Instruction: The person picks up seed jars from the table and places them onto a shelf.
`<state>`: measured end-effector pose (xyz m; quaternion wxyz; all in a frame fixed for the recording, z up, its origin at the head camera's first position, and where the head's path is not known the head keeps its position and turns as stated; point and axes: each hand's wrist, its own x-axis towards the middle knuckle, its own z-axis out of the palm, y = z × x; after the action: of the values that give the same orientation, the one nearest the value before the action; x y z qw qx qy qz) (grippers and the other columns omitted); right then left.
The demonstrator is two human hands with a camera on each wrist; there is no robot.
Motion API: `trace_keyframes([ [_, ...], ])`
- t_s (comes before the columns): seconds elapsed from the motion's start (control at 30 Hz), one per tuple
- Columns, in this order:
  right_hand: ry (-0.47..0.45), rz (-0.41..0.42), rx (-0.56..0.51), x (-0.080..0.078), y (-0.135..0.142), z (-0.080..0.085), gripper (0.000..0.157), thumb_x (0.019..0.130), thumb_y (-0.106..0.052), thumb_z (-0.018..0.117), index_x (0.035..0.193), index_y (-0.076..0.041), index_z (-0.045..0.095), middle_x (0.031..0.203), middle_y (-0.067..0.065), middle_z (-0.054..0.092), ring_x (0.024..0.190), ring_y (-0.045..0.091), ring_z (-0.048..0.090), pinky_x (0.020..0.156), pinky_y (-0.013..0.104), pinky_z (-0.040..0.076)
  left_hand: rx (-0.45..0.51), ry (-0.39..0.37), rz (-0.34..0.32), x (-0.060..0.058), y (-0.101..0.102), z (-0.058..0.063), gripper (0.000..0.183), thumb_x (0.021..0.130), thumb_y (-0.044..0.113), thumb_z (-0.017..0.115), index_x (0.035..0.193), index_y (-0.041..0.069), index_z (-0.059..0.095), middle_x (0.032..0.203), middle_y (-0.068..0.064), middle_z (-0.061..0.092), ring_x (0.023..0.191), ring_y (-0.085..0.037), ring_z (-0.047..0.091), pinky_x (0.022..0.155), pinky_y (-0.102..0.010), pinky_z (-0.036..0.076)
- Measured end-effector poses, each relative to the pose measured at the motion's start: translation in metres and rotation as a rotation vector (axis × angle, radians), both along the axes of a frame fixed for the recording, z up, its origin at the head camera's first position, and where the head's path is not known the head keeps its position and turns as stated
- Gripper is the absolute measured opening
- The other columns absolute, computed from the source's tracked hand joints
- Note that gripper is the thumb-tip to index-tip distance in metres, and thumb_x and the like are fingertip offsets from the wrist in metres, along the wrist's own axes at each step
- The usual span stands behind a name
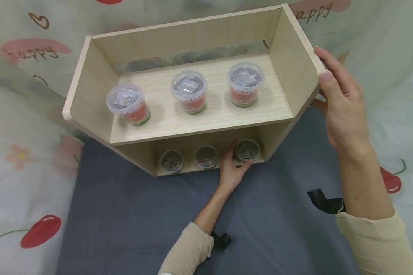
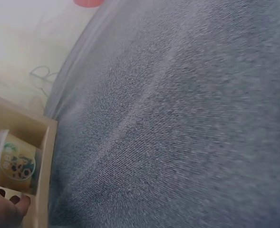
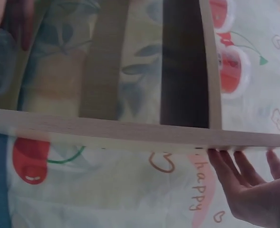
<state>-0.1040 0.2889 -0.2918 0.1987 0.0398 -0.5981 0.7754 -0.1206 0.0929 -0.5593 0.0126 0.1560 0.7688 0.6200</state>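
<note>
A two-tier wooden shelf (image 1: 199,130) stands on a dark grey cloth. On its lower tier, at the right end, my left hand (image 1: 230,173) holds a lidded clear plastic cup (image 1: 247,149), thumb at the front and fingers at its left side. The left wrist view shows that cup (image 2: 17,164) with a printed label, between thumb and finger. My right hand (image 1: 347,110) holds the right side panel (image 1: 297,61) by its front edge. In the right wrist view its fingertips (image 3: 239,156) touch the panel's outer face.
Three lidded cups with red and green bands, such as the middle cup (image 1: 189,91), stand on the upper tier. Two more clear-lidded cups, including one at the left (image 1: 171,161), share the lower tier. Printed curtains (image 1: 27,114) hang behind and beside the grey cloth (image 1: 141,214).
</note>
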Motion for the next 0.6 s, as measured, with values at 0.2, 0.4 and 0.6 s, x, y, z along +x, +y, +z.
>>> trace_keyframes([
  [0.2, 0.052, -0.046, -0.018, 0.010, 0.001, -0.018, 0.044, 0.099, -0.006, 0.057, 0.143, -0.007, 0.054, 0.140, 0.017, 0.054, 0.113, 0.029, 0.057, 0.086, 0.031, 0.050, -0.092, 0.073, -0.017, 0.008, -0.005, 0.008, 0.080, 0.086, 0.018, 0.079, 0.152, 0.006, 0.036, 0.154, -0.009, 0.040, 0.142, -0.020, 0.036, 0.112, -0.040, 0.035],
  [0.4, 0.090, -0.045, 0.032, 0.018, 0.003, -0.031, 0.044, 0.098, -0.001, 0.055, 0.142, -0.003, 0.053, 0.137, 0.021, 0.055, 0.115, 0.030, 0.055, 0.088, 0.032, 0.048, -0.108, 0.104, -0.031, 0.016, -0.009, 0.020, 0.081, 0.085, 0.021, 0.080, 0.152, 0.008, 0.036, 0.155, -0.007, 0.038, 0.142, -0.022, 0.036, 0.112, -0.040, 0.036],
  [0.6, 0.070, -0.045, 0.067, 0.027, 0.006, -0.041, 0.045, 0.097, 0.003, 0.055, 0.142, 0.000, 0.052, 0.133, 0.021, 0.057, 0.118, 0.030, 0.055, 0.092, 0.031, 0.048, -0.091, 0.116, -0.070, 0.022, -0.013, 0.031, 0.082, 0.084, 0.020, 0.080, 0.152, 0.009, 0.036, 0.155, -0.005, 0.037, 0.142, -0.021, 0.037, 0.108, -0.038, 0.041],
])
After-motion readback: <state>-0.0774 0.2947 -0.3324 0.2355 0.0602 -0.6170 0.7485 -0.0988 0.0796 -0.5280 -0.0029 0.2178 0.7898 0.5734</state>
